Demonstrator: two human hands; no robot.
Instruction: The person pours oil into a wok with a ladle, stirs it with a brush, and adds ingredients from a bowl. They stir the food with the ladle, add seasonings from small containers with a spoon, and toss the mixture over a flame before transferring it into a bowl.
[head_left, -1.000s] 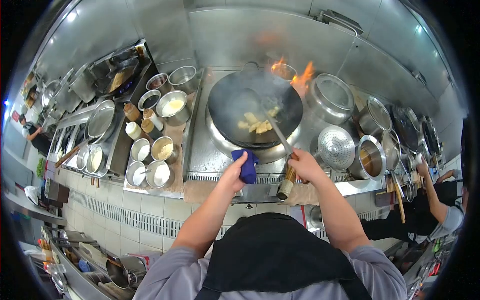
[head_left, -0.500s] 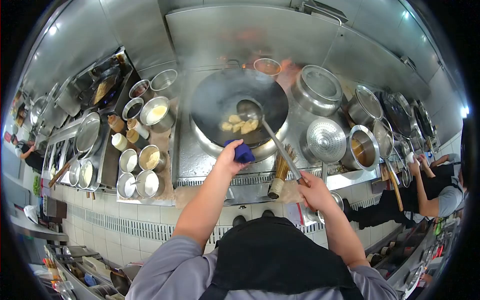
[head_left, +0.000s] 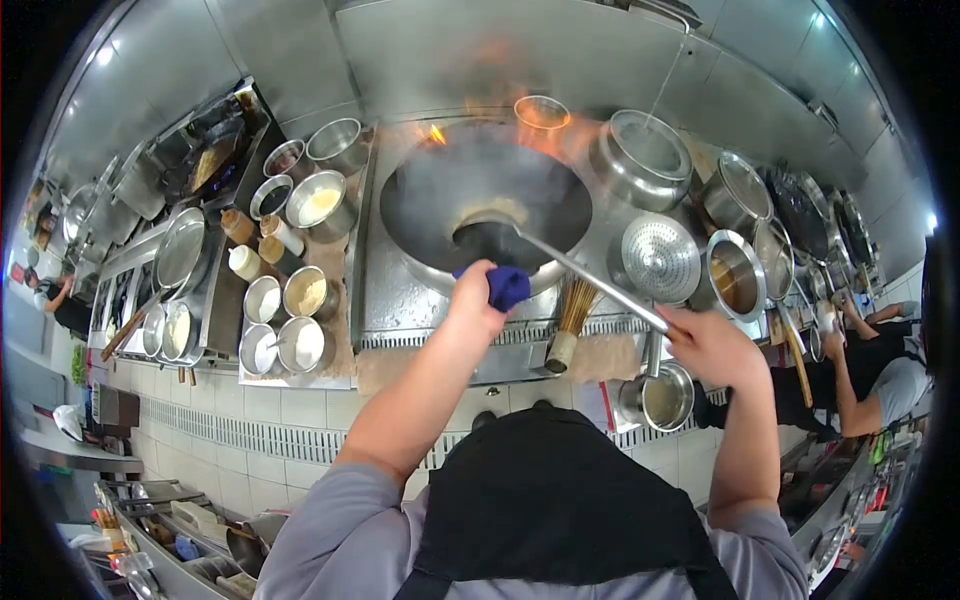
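My left hand is closed on a dark blue cloth at the near rim of the large black wok. The rim under the cloth is hidden. My right hand grips the wooden end of a long-handled steel ladle. Its bowl is inside the wok, in front of blurred pale yellow food pieces. Steam hangs over the wok, and flame shows behind its far rim. Just below the ladle's handle lies a bamboo wok brush.
Seasoning tubs and squeeze bottles stand on the left. To the right are a perforated strainer, a lidded pot and a pot of brown liquid. A co-worker is at far right.
My right hand has moved right and slightly up, bringing the ladle's handle to a flatter angle. The wok has tilted and the food has shifted toward its far side. More flame shows behind.
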